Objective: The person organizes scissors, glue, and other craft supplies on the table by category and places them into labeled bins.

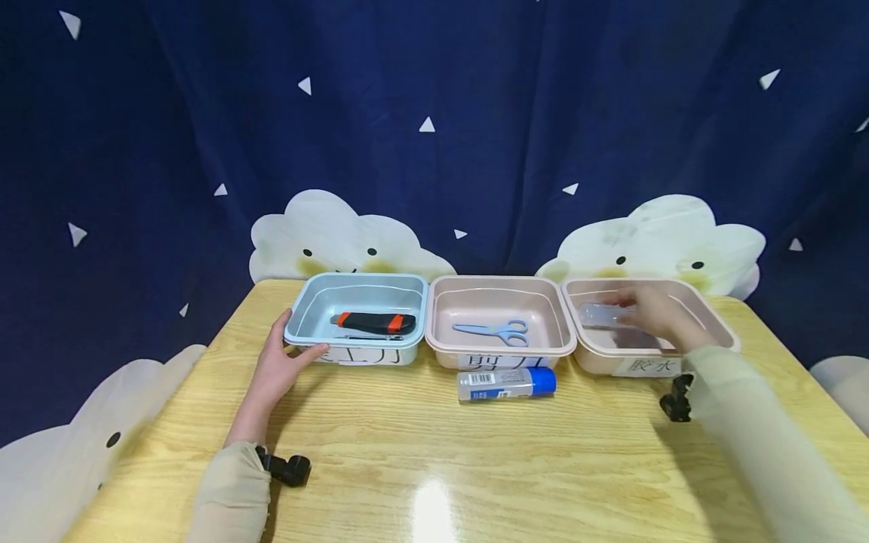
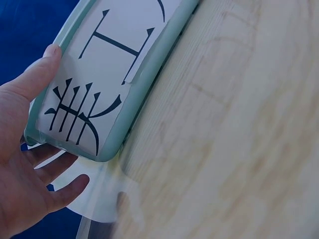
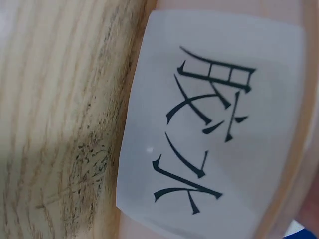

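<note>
My left hand [image 1: 277, 368] holds the front left corner of a light blue bin [image 1: 326, 282], thumb on the front and fingers along its side. That bin contains a black and orange utility knife [image 1: 375, 323] and a thin slender item partly behind the front rim. Inside the right pink bin [image 1: 721, 332], my right hand [image 1: 653, 311], slightly blurred, pinches a clear, bottle-like container [image 1: 599, 315]. Blue scissors [image 1: 498, 330] lie in the middle pink bin [image 1: 444, 302]. A glue stick with a blue cap [image 1: 505, 383] lies on the table before it.
The three bins stand in a row along the back of the wooden table [image 1: 407, 437]. Paper labels with characters are on their fronts, including the right bin's label [image 3: 214, 124]. A dark blue curtain [image 1: 434, 151] with cloud shapes hangs behind.
</note>
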The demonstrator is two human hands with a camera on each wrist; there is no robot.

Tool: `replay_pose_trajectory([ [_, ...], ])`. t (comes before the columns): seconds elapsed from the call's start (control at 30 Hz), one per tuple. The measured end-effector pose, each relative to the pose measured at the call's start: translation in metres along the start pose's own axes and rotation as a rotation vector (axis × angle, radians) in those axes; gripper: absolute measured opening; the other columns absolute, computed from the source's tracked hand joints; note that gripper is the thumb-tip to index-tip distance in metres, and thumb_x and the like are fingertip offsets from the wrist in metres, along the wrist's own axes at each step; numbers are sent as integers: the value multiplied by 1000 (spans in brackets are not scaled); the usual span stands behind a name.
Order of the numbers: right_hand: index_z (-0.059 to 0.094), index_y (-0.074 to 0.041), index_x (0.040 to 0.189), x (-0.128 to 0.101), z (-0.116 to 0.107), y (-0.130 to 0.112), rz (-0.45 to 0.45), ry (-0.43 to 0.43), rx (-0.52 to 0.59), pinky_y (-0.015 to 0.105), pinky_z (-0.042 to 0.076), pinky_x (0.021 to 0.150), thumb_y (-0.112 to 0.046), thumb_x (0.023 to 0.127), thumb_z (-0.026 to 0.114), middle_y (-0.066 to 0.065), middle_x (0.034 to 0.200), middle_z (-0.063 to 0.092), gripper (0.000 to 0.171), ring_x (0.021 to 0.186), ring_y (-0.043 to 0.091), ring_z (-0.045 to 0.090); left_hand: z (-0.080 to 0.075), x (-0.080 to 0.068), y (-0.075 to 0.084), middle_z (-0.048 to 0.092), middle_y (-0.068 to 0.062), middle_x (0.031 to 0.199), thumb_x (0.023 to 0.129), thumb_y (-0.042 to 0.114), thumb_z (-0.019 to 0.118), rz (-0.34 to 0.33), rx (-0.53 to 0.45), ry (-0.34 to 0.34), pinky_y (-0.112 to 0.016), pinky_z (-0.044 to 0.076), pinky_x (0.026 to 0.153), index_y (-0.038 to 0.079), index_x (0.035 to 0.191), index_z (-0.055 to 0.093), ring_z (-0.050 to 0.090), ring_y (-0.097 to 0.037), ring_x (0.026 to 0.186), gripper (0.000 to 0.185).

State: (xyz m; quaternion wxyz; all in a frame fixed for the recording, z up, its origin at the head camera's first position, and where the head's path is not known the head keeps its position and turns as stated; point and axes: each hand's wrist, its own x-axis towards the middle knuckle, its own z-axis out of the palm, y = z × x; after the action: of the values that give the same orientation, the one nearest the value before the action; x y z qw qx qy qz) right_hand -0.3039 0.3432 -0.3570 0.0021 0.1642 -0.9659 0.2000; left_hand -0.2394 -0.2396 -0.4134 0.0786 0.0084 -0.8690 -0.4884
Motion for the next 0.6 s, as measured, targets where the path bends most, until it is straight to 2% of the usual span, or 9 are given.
replay_pose_trajectory([
  [0.13,63,1,111,-8,-3,-12,-20,30,18,51,45,83,0,80,62,23,106,62,31,96,35,59,0,0,1,23,-17,146,76,41,72,-6,3,-2,-52,26,102,15,147,6,31,-36,125,101],
  [0.4,64,-9,112,-24,-8,-44,-102,81,-52,47,46,83,-10,82,64,13,105,66,29,97,28,60,0,0,-1,22,-17,147,77,40,71,7,-6,-4,-52,25,103,15,147,5,31,-36,125,100],
  [0.6,66,-10,106,-36,-3,-68,-225,129,-69,45,47,81,-10,80,68,7,100,67,26,95,24,61,0,0,0,23,-18,146,78,38,70,16,-4,-2,-52,25,103,14,147,5,31,-36,125,99],
])
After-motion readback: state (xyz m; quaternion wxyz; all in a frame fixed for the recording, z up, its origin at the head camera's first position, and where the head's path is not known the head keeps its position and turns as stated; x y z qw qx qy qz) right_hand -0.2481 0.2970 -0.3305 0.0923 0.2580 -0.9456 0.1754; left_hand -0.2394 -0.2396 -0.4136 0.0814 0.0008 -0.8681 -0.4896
